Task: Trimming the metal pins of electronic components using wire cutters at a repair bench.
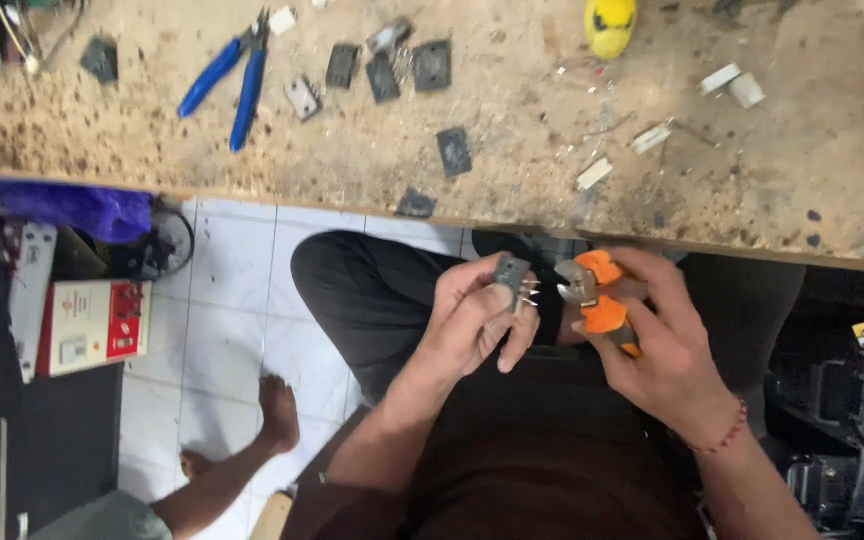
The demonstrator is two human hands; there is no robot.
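The left hand holds a small grey rectangular electronic part with thin metal pins in front of the lap, just below the edge of the worn wooden workbench. Its fingers are closed on the body of the part, and the pins point to the right. The right hand has its fingers wrapped around the orange-handled cutting pliers; the metal head of the pliers is just beside the pins. I cannot tell if the cutting jaws are apart or together.

The part looks light and stiff, but the pins seem thin and easy to bend, so the plastic body is the safer place to grip. It is small and could slip from the fingers.

There is open room between the 2 hands and the bench edge. On the bench, well apart, lie blue-handled pliers, several dark flat square parts and a yellow round object. Below left is a white tiled floor.
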